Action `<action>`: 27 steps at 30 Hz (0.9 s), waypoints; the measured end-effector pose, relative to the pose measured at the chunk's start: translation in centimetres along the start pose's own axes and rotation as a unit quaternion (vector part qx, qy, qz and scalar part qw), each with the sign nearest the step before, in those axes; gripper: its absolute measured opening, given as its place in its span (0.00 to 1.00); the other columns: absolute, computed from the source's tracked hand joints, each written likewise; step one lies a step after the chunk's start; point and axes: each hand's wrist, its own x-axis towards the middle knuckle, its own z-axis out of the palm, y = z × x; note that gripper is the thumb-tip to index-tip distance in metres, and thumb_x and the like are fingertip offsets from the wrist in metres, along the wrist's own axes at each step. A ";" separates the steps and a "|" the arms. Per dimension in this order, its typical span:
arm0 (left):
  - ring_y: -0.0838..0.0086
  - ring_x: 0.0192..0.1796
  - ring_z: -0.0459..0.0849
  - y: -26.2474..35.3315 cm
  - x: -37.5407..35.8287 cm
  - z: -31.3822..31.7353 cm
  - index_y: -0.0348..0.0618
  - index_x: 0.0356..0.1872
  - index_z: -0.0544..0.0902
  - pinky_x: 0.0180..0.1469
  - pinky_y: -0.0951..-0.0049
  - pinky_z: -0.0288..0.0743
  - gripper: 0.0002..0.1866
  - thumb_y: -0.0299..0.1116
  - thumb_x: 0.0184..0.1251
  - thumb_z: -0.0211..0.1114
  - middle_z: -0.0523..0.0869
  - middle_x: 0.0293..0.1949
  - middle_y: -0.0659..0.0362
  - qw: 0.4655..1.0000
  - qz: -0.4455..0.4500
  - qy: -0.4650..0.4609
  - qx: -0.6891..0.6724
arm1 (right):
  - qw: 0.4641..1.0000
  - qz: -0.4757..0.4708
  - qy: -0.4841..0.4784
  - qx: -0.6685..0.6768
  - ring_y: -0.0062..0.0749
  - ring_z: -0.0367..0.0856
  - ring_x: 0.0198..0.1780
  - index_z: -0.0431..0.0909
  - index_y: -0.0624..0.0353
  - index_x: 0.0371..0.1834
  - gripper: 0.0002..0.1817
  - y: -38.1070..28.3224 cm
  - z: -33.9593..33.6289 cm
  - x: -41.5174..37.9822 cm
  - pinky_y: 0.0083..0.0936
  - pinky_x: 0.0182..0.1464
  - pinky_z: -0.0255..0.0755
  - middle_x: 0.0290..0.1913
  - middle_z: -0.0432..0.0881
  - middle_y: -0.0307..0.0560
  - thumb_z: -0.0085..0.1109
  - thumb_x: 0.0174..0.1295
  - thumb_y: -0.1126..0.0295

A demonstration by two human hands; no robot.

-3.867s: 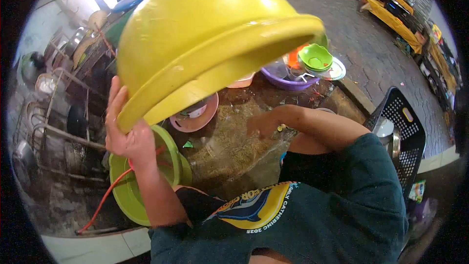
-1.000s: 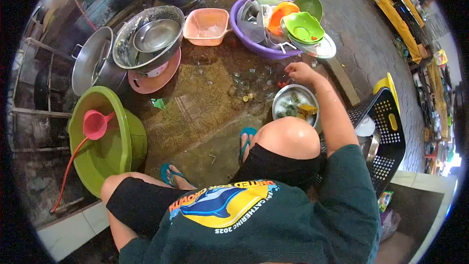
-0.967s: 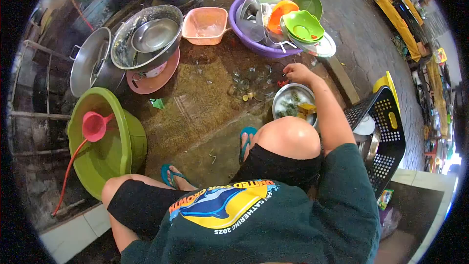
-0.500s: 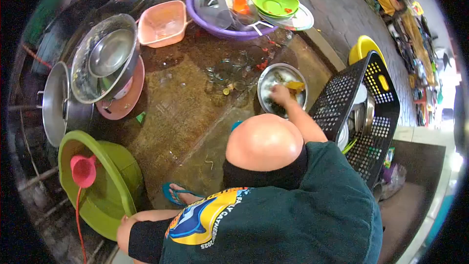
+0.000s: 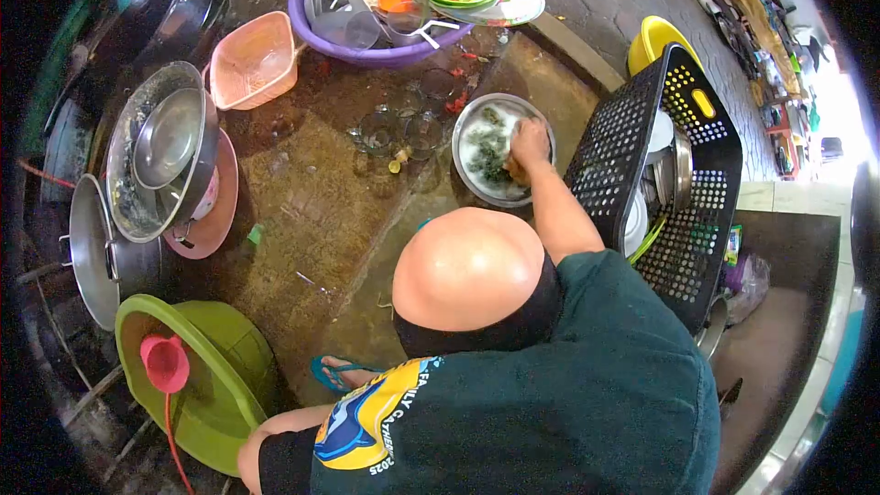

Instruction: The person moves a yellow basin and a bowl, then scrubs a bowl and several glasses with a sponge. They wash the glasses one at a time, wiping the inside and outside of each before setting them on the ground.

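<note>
My right hand (image 5: 530, 142) is inside a round metal basin (image 5: 460, 165) on the wet floor, at its right side. Its fingers are curled and closed; what they hold is mostly hidden, with a little yellow-brown showing under them. White suds (image 5: 483, 128) and a dark green, frayed-looking scouring material (image 5: 490, 154) lie in the basin, beside the hand. My left hand is out of view.
A black perforated crate (image 5: 610, 142) with metalware stands at right, a yellow tub (image 5: 642, 50) behind. A purple basin (image 5: 385, 57) holds dishes. At left are metal pans (image 5: 174, 137), a pink basin (image 5: 252, 64) and a green tub (image 5: 197, 422) with a pink dipper (image 5: 166, 362).
My right hand has shifted to the basin's right side, and the yellow thing beside it is now mostly covered. More of the dark green material shows. The whole view has shifted.
</note>
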 end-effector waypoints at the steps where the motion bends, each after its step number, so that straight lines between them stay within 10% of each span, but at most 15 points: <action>1: 0.59 0.46 0.76 -0.1 0.2 0.1 0.37 0.35 0.78 0.48 0.70 0.67 0.15 0.35 0.47 0.55 0.76 0.45 0.46 1.000 0.000 -0.001 -0.003 | 0.992 0.069 -0.104 -0.028 0.52 0.73 0.41 0.76 0.64 0.30 0.10 0.6 0.3 0.0 0.37 0.46 0.66 0.35 0.76 0.60 0.50 0.44 0.74; 6: 0.59 0.46 0.76 -0.9 1.0 0.1 0.37 0.36 0.78 0.48 0.70 0.67 0.15 0.35 0.48 0.55 0.76 0.45 0.46 1.000 -0.002 0.003 -0.015 | 0.991 0.027 -0.127 -0.013 0.53 0.72 0.41 0.75 0.64 0.32 0.14 2.4 4.1 -1.7 0.37 0.46 0.65 0.35 0.75 0.62 0.54 0.37 0.74; 9: 0.59 0.46 0.76 -1.7 0.9 0.0 0.36 0.36 0.77 0.48 0.70 0.67 0.15 0.34 0.49 0.54 0.76 0.45 0.46 1.000 -0.009 0.007 -0.024 | 0.998 0.035 0.055 -0.006 0.53 0.71 0.43 0.67 0.62 0.44 0.26 1.5 4.1 -1.7 0.37 0.47 0.65 0.39 0.73 0.60 0.54 0.35 0.77; 15: 0.60 0.46 0.76 -3.4 0.6 -0.9 0.35 0.38 0.77 0.48 0.70 0.67 0.15 0.34 0.51 0.54 0.76 0.45 0.46 0.999 -0.023 0.012 -0.039 | 0.975 0.105 -0.196 -0.023 0.53 0.73 0.42 0.72 0.66 0.37 0.18 2.3 4.1 0.0 0.37 0.44 0.67 0.36 0.76 0.62 0.53 0.39 0.71; 19: 0.60 0.46 0.76 -4.6 0.2 -0.4 0.35 0.38 0.76 0.48 0.70 0.67 0.15 0.33 0.51 0.54 0.76 0.45 0.46 0.998 -0.041 0.014 -0.055 | 0.970 0.214 -0.112 0.026 0.50 0.75 0.39 0.74 0.63 0.34 0.17 -2.2 -1.2 0.6 0.37 0.41 0.68 0.35 0.77 0.57 0.53 0.37 0.69; 21: 0.60 0.46 0.76 -5.1 0.0 -0.3 0.34 0.39 0.76 0.48 0.70 0.67 0.15 0.33 0.52 0.54 0.76 0.45 0.46 0.997 -0.049 0.013 -0.057 | 0.977 0.153 0.133 0.071 0.47 0.74 0.36 0.75 0.61 0.28 0.11 -1.6 -0.9 1.5 0.34 0.38 0.68 0.32 0.77 0.53 0.50 0.40 0.70; 27: 0.60 0.47 0.76 -6.1 0.1 -0.2 0.33 0.40 0.75 0.48 0.70 0.67 0.15 0.33 0.53 0.53 0.76 0.45 0.46 0.996 -0.052 0.009 -0.066 | 0.921 -0.345 0.079 0.161 0.45 0.69 0.36 0.72 0.59 0.30 0.11 -13.8 -2.7 0.8 0.36 0.37 0.64 0.31 0.71 0.52 0.48 0.41 0.77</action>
